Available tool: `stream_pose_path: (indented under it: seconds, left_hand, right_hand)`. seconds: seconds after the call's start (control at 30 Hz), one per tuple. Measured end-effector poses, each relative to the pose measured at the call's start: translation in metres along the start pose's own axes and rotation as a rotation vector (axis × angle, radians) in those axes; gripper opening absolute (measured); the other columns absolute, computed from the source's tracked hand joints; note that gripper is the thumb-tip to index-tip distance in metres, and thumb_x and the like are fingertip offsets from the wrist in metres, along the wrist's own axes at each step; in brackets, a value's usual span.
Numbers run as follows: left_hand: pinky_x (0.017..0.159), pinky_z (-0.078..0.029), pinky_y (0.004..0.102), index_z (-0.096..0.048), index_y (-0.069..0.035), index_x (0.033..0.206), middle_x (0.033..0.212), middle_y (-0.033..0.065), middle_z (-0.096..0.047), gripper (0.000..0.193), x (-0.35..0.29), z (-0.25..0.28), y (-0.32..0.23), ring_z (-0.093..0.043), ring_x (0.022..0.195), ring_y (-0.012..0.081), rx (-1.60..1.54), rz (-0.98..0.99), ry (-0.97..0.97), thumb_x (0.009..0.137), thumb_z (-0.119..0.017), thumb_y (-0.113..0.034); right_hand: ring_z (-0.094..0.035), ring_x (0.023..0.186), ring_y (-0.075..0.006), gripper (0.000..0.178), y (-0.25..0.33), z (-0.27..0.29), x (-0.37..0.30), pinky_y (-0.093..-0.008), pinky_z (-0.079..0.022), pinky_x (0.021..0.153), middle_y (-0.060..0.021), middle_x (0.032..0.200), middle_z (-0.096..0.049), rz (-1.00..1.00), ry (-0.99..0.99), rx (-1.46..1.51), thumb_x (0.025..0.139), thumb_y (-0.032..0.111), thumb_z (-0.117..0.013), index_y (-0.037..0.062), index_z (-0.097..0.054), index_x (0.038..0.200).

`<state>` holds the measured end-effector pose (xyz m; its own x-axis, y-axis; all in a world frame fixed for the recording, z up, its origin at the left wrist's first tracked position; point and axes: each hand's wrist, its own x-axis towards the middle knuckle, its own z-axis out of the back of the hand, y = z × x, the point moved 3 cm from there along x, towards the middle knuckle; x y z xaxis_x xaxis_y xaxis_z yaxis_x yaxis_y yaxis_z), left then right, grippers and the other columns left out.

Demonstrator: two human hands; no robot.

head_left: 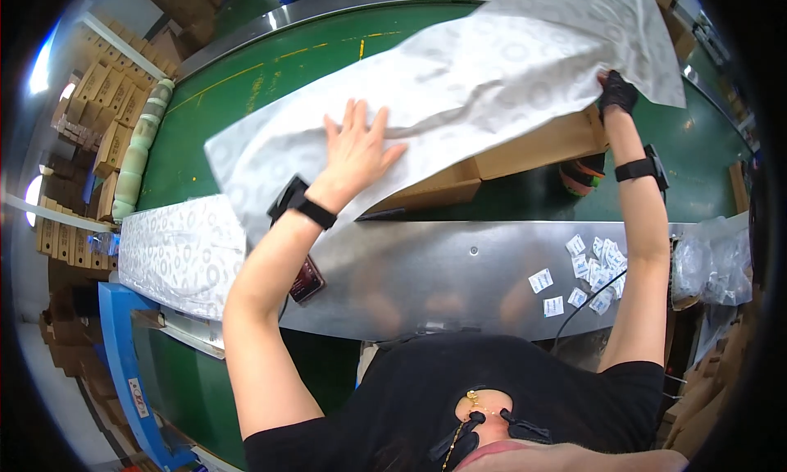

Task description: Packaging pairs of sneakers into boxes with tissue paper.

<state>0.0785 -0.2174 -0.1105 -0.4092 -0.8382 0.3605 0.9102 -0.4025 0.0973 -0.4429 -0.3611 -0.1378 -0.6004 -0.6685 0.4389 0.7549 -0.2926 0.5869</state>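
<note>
A large white wrapping sheet (492, 82), printed with pale grey rings, spreads slantwise above the green conveyor belt. My bare left hand (357, 150) rests flat on its left part, fingers spread. Farther right, my right hand (618, 95), in a black glove, has its fingers closed on the sheet's near edge, where the sheet creases. Below the sheet shows an open cardboard box (541, 146), partly covered; its inside is mostly hidden. Beside the box, under my right wrist, is a dark rounded thing with orange and green bands (582, 175), its kind unclear.
On the metal ledge (434, 267) before me lie several small white sachets (602, 263), a dark cable and a phone (307, 282). A pile of patterned sheets (180, 255) is at left, above a blue frame (123, 365). Clear plastic bags (713, 259) sit at right.
</note>
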Motion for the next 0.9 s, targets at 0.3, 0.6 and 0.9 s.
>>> stream_pose_path:
  seconds: [0.3,0.6,0.9]
  left_hand:
    - [0.087,-0.034,0.0503,-0.044,0.005,0.114,0.121,0.0261,-0.041,0.066,-0.117,-0.052,0.071,-0.041,0.112,0.0394,-0.567,0.911,-0.114,0.074,-0.061,-0.045]
    - [0.071,-0.046,0.0261,-0.055,0.005,0.103,0.096,0.0083,-0.060,0.036,-0.097,-0.081,0.048,-0.058,0.081,0.0148,-1.607,1.080,-0.342,0.076,-0.065,-0.016]
    - [0.069,-0.046,0.0272,-0.056,0.006,0.099,0.091,0.0086,-0.061,0.025,-0.050,-0.114,-0.046,-0.057,0.080,0.0152,-1.709,1.055,-0.326,0.083,-0.051,-0.013]
  right_hand:
    - [-0.060,0.075,-0.0345,0.053,-0.125,0.046,0.033,-0.0435,-0.046,0.069,-0.0187,0.081,-0.061,-0.400,0.039,0.004,0.067,0.042,-0.066,-0.0037,-0.054,0.090]
    - [-0.038,0.116,-0.0318,0.050,0.116,0.031,-0.139,-0.0387,-0.029,0.098,-0.0186,0.122,-0.043,0.888,0.350,0.223,0.080,0.026,-0.059,0.0034,-0.042,0.121]
    - [-0.057,0.088,-0.0298,0.022,0.317,0.006,-0.306,-0.0332,-0.046,0.078,-0.0147,0.104,-0.057,1.345,0.843,0.538,0.072,-0.001,-0.052,0.0019,-0.057,0.093]
